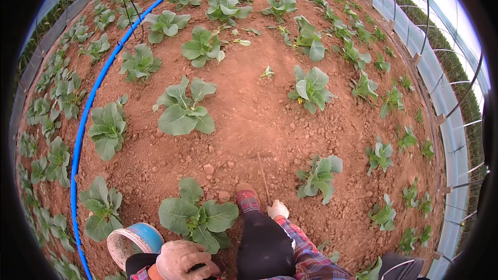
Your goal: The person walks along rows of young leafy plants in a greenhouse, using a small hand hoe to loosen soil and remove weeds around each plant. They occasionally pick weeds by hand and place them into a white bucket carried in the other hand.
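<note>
My right hand (pixel 277 209), in a pale work glove below a plaid sleeve, is closed on a thin stick (pixel 263 177) that points ahead over the reddish soil, just right of my shoe (pixel 248 198). My left hand (pixel 183 260), in a dirty pale glove, lies low in the view, its fingers curled and apart with nothing seen in them. Beside it, to the left, a blue and white bucket (pixel 149 237) leans tilted, its inside coated with pale residue. A broad-leaved cabbage-type plant (pixel 198 217) grows between my left hand and my shoe.
Rows of similar plants (pixel 186 109) run ahead on both sides. A blue hose (pixel 83 120) curves along the left. Greenhouse film and hoops (pixel 447 101) edge the right side. A dark object (pixel 400 266) lies at the lower right. Loose leaves (pixel 267 72) lie on the soil.
</note>
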The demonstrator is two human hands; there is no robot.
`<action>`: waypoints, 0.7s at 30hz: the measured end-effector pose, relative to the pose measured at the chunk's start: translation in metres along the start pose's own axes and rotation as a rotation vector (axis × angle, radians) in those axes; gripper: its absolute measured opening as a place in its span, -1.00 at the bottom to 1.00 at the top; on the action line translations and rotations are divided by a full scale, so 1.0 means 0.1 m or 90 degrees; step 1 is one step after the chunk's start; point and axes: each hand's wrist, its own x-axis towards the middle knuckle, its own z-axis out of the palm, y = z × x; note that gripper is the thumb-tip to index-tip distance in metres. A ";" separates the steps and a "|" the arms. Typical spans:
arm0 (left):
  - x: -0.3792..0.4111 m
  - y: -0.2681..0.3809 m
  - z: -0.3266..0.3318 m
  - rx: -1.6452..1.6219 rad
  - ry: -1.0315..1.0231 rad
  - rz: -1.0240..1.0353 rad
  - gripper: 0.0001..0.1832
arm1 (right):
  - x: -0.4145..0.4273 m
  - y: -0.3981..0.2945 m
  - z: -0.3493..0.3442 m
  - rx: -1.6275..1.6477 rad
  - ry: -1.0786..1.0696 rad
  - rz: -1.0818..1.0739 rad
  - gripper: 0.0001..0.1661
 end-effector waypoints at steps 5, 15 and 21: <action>0.01 -0.29 -0.09 -0.005 -0.075 -0.090 -0.80 | 0.14 0.04 0.16 0.045 0.021 -0.046 -0.54; -0.01 -0.41 0.06 -0.044 -0.078 -0.125 -0.78 | 0.58 -0.45 -0.47 0.476 0.248 -0.210 -0.63; -0.02 -0.41 0.07 0.004 -0.072 -0.133 -0.80 | 1.49 -0.61 -1.05 0.252 0.345 -0.012 -0.61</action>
